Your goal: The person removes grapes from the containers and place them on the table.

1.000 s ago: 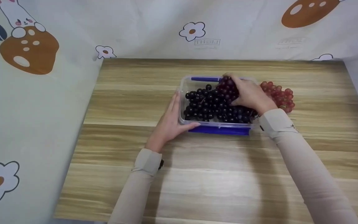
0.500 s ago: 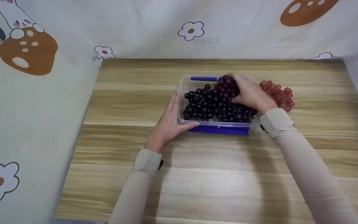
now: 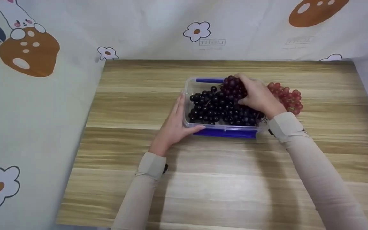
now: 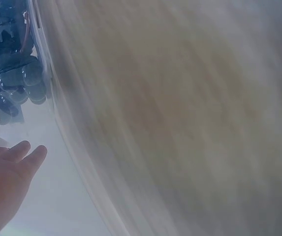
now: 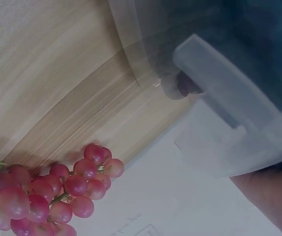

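Against clear box (image 3: 224, 127), left grip (image 3: 172, 126) straight-fingered; right grip (image 3: 256, 95) curled round purple grapes (image 3: 232, 88); backdrop (image 3: 158, 35) lettered "LIGHT".

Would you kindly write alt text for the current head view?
A person's right hand holds a dark purple grape bunch at a clear plastic box with blue clips, containing round black grapes. The left hand touches the box's left side. A red grape bunch lies to the right on the wood-grain table.
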Tool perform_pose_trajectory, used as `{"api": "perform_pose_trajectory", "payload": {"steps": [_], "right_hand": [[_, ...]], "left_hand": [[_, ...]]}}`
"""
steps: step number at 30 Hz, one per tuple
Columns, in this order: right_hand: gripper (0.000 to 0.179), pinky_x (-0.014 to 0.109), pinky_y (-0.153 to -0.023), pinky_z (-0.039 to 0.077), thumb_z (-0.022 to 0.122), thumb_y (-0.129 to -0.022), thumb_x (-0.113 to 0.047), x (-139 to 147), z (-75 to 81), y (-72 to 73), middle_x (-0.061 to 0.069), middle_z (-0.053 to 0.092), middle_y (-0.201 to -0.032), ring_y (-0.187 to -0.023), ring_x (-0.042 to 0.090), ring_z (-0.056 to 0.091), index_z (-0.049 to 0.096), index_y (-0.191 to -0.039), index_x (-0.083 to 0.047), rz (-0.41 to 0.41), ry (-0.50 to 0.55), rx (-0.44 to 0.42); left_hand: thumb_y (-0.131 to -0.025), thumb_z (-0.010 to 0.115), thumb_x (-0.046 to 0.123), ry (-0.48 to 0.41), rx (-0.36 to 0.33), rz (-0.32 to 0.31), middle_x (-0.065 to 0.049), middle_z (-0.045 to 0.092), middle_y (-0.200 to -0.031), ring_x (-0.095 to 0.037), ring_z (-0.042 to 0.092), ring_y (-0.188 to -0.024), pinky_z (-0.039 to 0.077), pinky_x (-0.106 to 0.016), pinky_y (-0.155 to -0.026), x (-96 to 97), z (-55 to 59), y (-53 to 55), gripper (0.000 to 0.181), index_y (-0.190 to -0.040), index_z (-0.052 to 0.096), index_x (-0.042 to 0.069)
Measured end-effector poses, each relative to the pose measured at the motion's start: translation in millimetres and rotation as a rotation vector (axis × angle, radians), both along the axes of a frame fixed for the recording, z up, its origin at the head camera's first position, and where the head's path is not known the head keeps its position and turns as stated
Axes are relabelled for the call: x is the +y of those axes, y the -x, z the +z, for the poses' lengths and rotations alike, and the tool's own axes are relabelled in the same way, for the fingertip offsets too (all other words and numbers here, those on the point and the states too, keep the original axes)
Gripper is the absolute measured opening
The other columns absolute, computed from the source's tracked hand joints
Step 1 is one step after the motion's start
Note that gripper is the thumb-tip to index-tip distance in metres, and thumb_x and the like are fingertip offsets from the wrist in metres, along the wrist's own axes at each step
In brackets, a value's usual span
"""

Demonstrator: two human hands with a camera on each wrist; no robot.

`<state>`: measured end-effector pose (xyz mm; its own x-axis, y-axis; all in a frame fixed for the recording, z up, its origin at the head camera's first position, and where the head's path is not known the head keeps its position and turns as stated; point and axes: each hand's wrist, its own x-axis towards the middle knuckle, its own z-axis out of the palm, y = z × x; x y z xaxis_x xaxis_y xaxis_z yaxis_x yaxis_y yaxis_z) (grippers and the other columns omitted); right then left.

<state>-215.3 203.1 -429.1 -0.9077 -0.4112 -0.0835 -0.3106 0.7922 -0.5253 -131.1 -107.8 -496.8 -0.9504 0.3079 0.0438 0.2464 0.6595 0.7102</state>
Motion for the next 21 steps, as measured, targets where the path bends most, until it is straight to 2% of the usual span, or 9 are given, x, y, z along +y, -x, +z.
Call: {"api": "perform_pose_trajectory", "payload": {"steps": [12,21], "right_hand": [[0.081,0.068,-0.108,0.049,0.086,-0.08,0.007,-0.3,-0.1,-5.4,0.032,0.063,-0.138,-0.123,0.055,0.061,0.05,-0.151,-0.01,-0.027,0.065,0.069],[0.087,0.068,-0.112,0.046,0.085,-0.081,0.006,-1.8,5.0,-7.9,0.035,0.059,-0.142,-0.126,0.057,0.059,0.045,-0.157,-0.011,-0.053,0.062,0.031]], "left_hand": [[-0.082,0.073,0.077,-0.012,-0.003,0.005,-0.018,0.004,-0.178,-0.036,0.015,-0.162,0.02,-0.053,-0.131,-0.3,-0.1,0.0,0.133,-0.171,-0.007,0.019],[-0.082,0.074,0.076,-0.01,-0.004,0.006,-0.018,0.003,-0.178,-0.038,0.016,-0.161,0.02,-0.054,-0.13,-0.6,0.8,-0.8,0.134,-0.171,-0.007,0.019]]}}
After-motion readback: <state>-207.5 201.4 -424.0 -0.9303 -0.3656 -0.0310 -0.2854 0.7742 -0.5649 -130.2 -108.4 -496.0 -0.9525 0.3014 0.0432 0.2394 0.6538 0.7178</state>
